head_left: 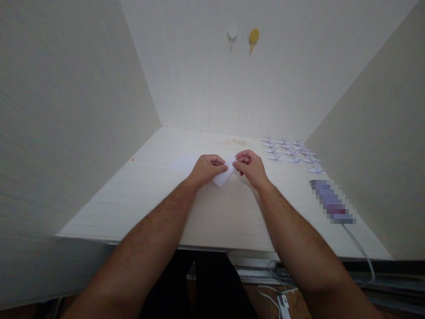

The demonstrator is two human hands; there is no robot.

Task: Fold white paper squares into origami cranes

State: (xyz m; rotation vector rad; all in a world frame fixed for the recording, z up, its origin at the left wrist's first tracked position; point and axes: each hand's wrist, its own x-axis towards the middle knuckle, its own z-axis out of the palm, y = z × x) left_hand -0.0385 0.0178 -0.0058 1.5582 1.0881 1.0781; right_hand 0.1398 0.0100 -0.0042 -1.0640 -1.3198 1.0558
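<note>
Both hands meet over the middle of a pale wooden desk. My left hand is closed, pinching the left side of a small folded white paper. My right hand is closed too, its fingertips gripping the paper's upper right edge. The paper is held just above or on the desk surface; its top part is hidden by my fingers. A flat white sheet lies on the desk just left of my left hand.
Several folded white paper cranes are grouped at the back right of the desk. A blurred dark oblong object with a white cable lies at the right. Walls close in on three sides. Two hooks hang on the back wall.
</note>
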